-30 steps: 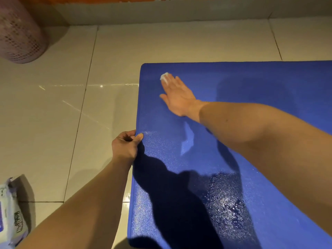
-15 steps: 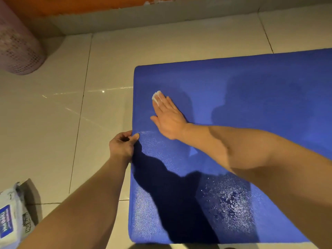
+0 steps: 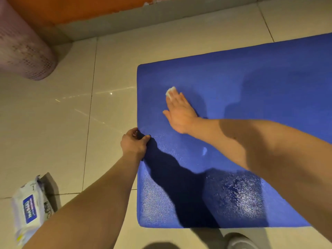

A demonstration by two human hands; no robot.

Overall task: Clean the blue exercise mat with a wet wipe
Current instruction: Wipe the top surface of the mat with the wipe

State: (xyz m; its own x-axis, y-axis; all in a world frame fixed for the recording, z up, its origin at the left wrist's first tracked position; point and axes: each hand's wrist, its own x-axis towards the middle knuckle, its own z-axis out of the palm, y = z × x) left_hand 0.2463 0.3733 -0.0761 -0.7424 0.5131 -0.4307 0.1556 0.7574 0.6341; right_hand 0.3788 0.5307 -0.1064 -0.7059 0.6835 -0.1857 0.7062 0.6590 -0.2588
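Two hands: left hand point(image 3: 133, 143) pinches the edge of one blue mat point(image 3: 251, 97), flat right hand point(image 3: 180, 114) presses one wet wipe point(image 3: 170, 90).

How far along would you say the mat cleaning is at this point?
Done, apparently: the near part of the blue mat glistens with wet speckles. In hand: the right hand presses the wet wipe flat on the mat toward its far left corner, while the left hand pinches the left edge. Left: the far and right stretch looks matte and dry, running out of frame.
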